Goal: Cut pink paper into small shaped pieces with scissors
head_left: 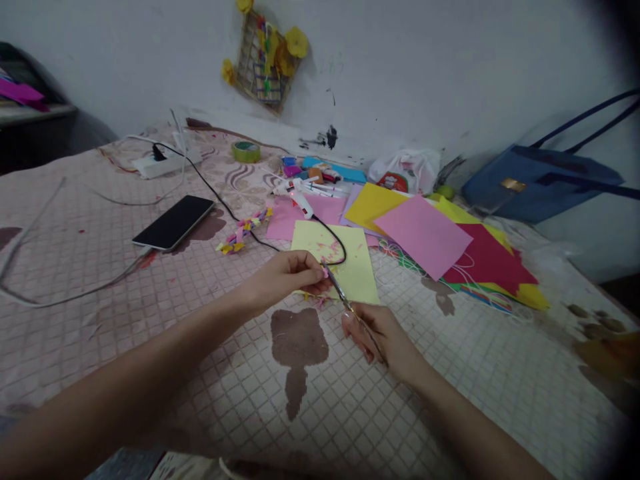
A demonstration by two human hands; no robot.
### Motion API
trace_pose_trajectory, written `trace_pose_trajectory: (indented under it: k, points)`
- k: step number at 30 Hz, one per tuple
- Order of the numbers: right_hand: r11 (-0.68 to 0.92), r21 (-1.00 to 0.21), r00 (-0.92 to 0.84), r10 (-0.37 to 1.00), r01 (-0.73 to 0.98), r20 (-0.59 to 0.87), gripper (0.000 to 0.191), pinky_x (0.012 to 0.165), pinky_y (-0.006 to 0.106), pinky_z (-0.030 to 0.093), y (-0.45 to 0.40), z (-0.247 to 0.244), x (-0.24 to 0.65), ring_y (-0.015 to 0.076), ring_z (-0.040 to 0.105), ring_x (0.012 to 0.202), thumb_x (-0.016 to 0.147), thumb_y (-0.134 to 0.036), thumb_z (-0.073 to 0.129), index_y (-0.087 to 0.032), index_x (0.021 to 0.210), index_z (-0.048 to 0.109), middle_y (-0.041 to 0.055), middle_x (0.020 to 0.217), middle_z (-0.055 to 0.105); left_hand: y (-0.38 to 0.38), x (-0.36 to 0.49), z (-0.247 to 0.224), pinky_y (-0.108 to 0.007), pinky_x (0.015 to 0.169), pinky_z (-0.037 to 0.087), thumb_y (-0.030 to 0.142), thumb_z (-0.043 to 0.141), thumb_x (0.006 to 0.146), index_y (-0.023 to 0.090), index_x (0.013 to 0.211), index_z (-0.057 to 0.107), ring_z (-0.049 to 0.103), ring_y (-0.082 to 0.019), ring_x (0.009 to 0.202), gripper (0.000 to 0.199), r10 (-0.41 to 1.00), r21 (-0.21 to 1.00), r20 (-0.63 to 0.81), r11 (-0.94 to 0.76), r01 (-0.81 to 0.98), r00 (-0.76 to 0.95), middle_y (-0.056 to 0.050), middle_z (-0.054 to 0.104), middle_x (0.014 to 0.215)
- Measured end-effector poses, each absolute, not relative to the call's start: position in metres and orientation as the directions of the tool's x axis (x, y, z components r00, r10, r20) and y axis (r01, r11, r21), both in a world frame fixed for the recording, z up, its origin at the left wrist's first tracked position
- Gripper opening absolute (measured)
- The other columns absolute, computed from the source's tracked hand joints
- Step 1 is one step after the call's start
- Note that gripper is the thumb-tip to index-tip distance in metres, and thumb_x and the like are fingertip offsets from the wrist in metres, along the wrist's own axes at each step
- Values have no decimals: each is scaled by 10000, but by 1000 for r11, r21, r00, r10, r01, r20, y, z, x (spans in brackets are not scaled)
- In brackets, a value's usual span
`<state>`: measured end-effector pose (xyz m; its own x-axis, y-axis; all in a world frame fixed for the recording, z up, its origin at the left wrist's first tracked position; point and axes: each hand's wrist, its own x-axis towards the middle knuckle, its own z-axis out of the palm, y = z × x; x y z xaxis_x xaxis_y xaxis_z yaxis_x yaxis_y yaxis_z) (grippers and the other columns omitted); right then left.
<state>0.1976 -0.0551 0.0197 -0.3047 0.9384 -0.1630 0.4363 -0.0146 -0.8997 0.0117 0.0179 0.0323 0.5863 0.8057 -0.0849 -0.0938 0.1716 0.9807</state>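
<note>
Near the middle, my left hand (303, 272) pinches a small pink paper piece (325, 272) between thumb and fingertips. My right hand (383, 337) is wrapped round the handles of a pair of scissors (341, 291), whose blades point up and left and reach the pink piece. Beneath both lies a pale yellow sheet (363, 267) scattered with small pink scraps. More scraps lie on the cloth by its lower left edge. A white glue gun (301, 201) rests behind the sheet on pink paper, its black cord looping over the yellow sheet.
A twisted strip of coloured paper bits (244, 231) lies left of the sheet, near a tablet (175, 222) with a white cable. Coloured sheets (425, 233) spread rightwards towards a blue bag (540, 180). Green tape (246, 152) and a power strip (163, 163) sit behind.
</note>
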Motion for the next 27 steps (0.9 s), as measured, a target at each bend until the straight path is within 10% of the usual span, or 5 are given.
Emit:
trace_pose_trajectory:
  k: [27]
  points:
    - [-1,-881,-309,936,472,-167,373,368,188,262,-55,23,197,63,334,369,831,-443,379,-158,617,489,-62,432,354,15,13,33,-252,676,442,215,555,749,113,719,503,585,-100,686,118,790,973,-112,209,-93,603,-39,622,747]
